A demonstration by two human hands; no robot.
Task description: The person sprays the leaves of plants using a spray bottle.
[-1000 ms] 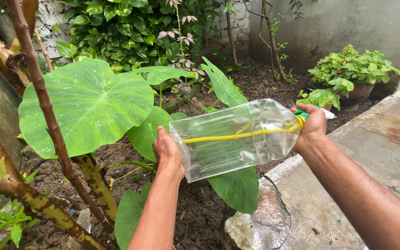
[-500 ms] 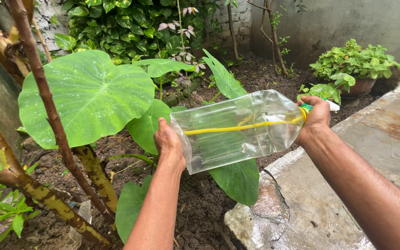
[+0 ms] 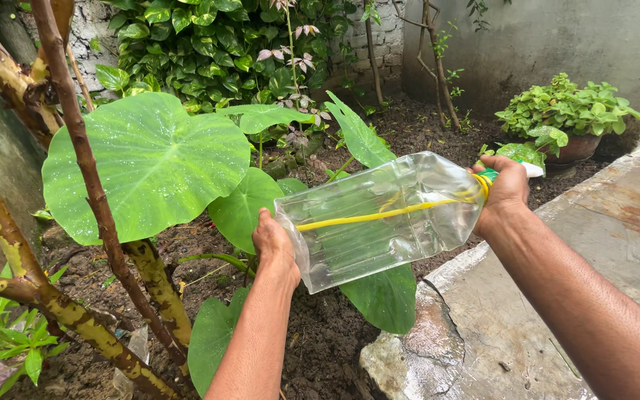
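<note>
Clear plastic bottle [image 3: 379,218] held sideways over soil [image 3: 320,341]: left hand [image 3: 274,244] clamped on base, right hand [image 3: 504,189] clamped on neck; water inside unpoured.

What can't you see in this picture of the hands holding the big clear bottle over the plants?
- Head view: the bottle neck and cap are mostly hidden by the right hand.
- The left hand fingers are behind the bottle's base, so their grip cannot be made out.
- The stem under the big leaf is hidden by the leaf and the branch.
- The clay pot is mostly covered by its own leaves.
</note>
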